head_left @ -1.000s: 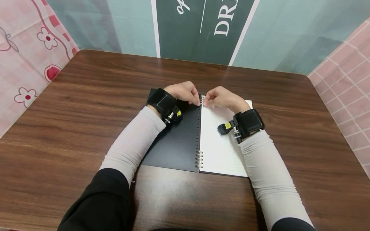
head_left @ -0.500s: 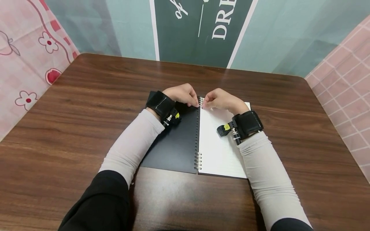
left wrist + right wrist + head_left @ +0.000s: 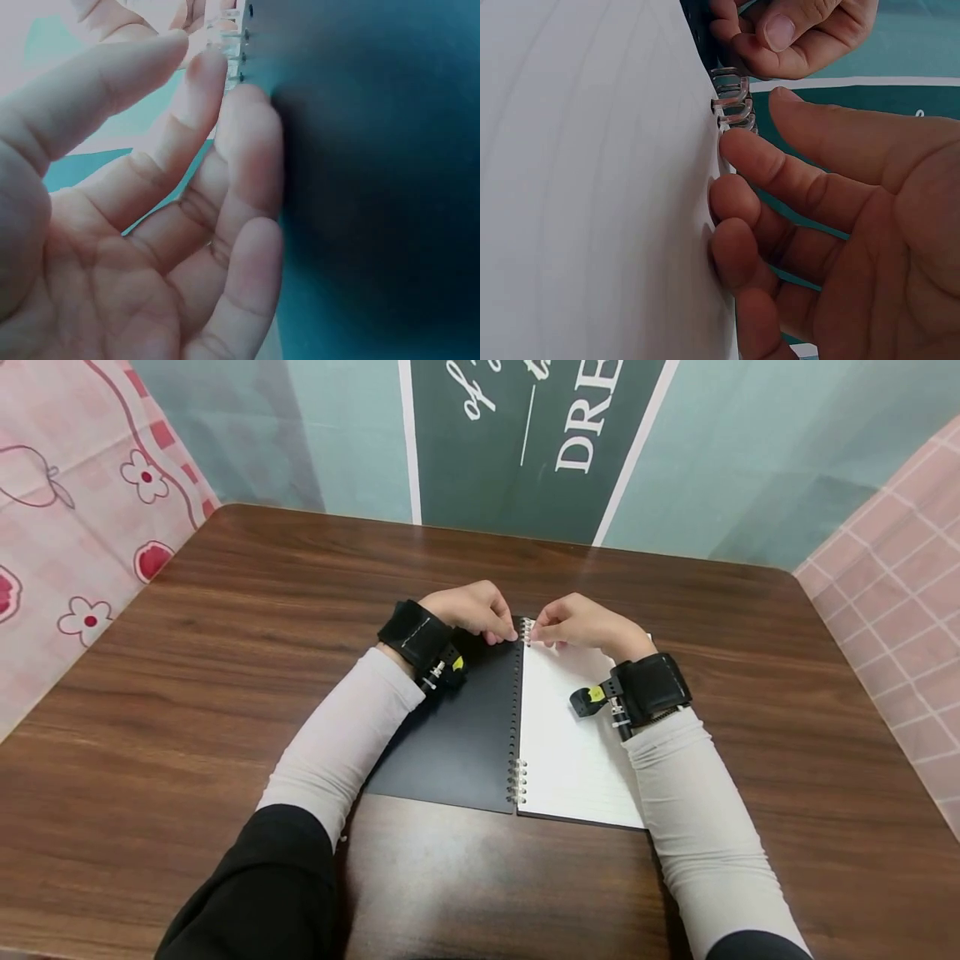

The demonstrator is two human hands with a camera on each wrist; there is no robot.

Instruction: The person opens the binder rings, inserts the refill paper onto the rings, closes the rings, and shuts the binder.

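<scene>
Both the left hand (image 3: 471,608) and the right hand (image 3: 581,622) pinch the clear plastic rings (image 3: 527,631) between them, atop an open notebook (image 3: 517,727) with smooth black cover.

Under the left hand (image 3: 472,607) lies the notebook's matte black cover (image 3: 457,727); under the right hand (image 3: 581,622), a white page (image 3: 573,760). Clear rings (image 3: 735,97) between them. The surface (image 3: 225,652) around is dark brown woodgrain; both sleeves (image 3: 341,735) are pale grey.
</scene>
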